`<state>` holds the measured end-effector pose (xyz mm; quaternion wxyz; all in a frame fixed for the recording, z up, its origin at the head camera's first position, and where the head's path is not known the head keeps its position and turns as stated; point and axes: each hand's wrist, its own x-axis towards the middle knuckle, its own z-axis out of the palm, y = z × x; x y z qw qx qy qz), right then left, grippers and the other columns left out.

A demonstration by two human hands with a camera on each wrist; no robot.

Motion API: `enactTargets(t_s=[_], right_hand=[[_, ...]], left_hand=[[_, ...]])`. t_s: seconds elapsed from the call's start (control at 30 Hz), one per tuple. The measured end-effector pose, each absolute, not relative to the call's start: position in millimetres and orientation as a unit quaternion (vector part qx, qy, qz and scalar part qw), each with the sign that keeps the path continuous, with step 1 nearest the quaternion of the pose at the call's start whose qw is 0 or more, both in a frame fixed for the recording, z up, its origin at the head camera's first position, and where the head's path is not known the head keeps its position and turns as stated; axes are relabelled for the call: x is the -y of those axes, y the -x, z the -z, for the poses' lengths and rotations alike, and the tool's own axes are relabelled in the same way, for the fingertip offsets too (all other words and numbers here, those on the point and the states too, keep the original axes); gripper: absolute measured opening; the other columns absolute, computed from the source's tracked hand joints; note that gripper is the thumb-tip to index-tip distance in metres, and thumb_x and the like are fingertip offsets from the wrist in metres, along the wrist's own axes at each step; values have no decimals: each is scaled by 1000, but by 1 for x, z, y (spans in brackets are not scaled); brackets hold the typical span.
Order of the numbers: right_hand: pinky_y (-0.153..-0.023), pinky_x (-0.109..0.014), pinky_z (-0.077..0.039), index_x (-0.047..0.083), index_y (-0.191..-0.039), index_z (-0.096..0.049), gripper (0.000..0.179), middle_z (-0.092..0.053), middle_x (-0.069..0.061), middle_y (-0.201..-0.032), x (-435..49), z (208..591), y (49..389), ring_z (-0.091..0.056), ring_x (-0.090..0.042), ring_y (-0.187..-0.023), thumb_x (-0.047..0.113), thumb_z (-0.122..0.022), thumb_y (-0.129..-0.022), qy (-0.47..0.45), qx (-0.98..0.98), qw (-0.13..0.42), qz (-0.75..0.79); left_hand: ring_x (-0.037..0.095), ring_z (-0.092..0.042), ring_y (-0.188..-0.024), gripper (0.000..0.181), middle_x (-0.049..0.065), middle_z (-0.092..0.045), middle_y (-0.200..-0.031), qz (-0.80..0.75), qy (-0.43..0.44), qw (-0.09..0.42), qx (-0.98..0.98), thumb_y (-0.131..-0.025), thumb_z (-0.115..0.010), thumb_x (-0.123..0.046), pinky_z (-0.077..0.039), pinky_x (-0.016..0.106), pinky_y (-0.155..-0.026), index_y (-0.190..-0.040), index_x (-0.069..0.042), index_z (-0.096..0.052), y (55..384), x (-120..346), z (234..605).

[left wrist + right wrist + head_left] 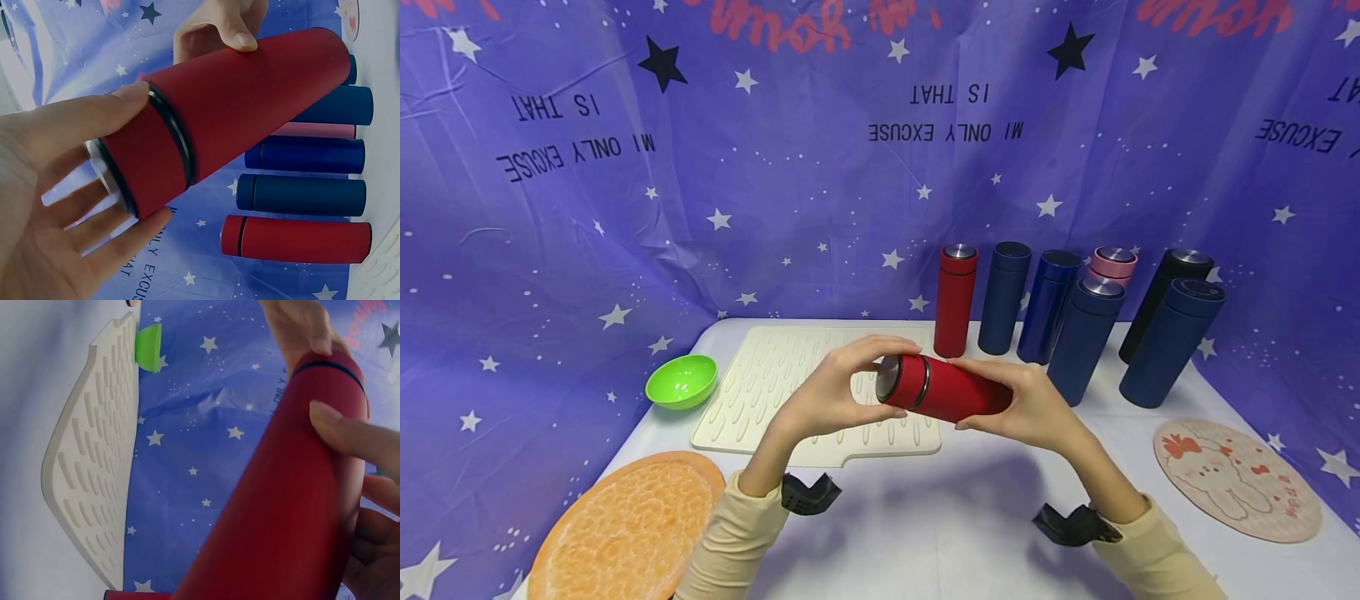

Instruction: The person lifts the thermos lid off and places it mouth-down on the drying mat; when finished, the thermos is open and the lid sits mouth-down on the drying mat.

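Holding a red bottle (955, 390) sideways above the table (925, 517), lid (912, 379) aimed at roughly 9 o'clock. Grasping the lid end with the left hand (823, 392) and the base end with the right hand (1041, 404), probably for steadiness. Over from 12 to nearly 3, standing bottles (956, 308), tops up, likely to save room and for easy grabbing. Counting seven there: four blue ones (1002, 300), one red, one pink one (1113, 268), one black one (1161, 296); eight with the held one. Also spotting one cream mat (752, 408) and one green bowl (681, 403) around 9, one orange mat (625, 533) near 8, one bunny mat (1247, 508) just past 3.
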<state>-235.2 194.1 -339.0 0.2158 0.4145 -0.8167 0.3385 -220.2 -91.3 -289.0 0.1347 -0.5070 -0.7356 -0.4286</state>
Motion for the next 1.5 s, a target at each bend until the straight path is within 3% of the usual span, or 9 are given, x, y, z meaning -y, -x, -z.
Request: enactTargets(t_s=[0.17,0.3,0.43,0.67,0.87,1.1,1.5], right_hand=[[-72,-32,-58,16,-129,-63,69,-67,3,-116,-200,339,238,-65,-13,-94,33,-89,-67,-404,825,153,-365],[-72,-32,-58,16,-129,-64,68,-68,4,-114,-202,339,238,-65,-11,-92,34,-89,-68,-400,828,139,-367],[-71,-30,-58,17,-129,-63,69,-68,3,-114,-200,340,238,-65,-11,-91,34,-89,-68,-400,829,158,-356],[-75,-35,-58,14,-131,-62,73,-66,-2,-120,-195,342,238,-64,-19,-100,28,-91,-65,-414,820,222,-327],[-83,-44,-56,10,-132,-60,77,-63,-10,-125,-189,341,235,-62,-29,-109,18,-92,-62,-417,817,271,-292],[-86,-46,-54,8,-134,-58,78,-61,-11,-128,-188,342,235,-60,-30,-114,15,-91,-63,-402,821,300,-272],[-79,-41,-57,7,-134,-58,80,-64,-14,-123,-186,358,250,-66,-29,-101,18,-92,-62,-376,821,297,-309]], left_hand=[[21,-49,-126,65,11,-55,-133,398,537,130,733,-69,-84,2,-46,35,-100,-128,-3,-58,234,94,304],[19,-47,-127,65,6,-54,-135,385,549,130,730,-71,-83,0,-42,34,-104,-130,-8,-58,243,96,312],[19,-50,-124,64,6,-55,-134,398,545,132,726,-72,-83,-2,-50,32,-95,-131,-8,-57,245,97,312],[23,-58,-109,61,17,-60,-123,437,487,130,745,-70,-83,3,-57,37,-79,-125,4,-57,221,93,289],[27,-60,-101,61,16,-62,-120,476,427,114,761,-70,-84,1,-58,39,-77,-125,5,-57,221,94,289],[28,-60,-96,58,12,-64,-116,497,380,124,770,-73,-83,-3,-58,38,-74,-127,-2,-60,221,98,285],[28,-60,-103,60,15,-62,-122,486,356,140,786,-73,-83,-3,-57,38,-79,-127,0,-58,222,105,282]])
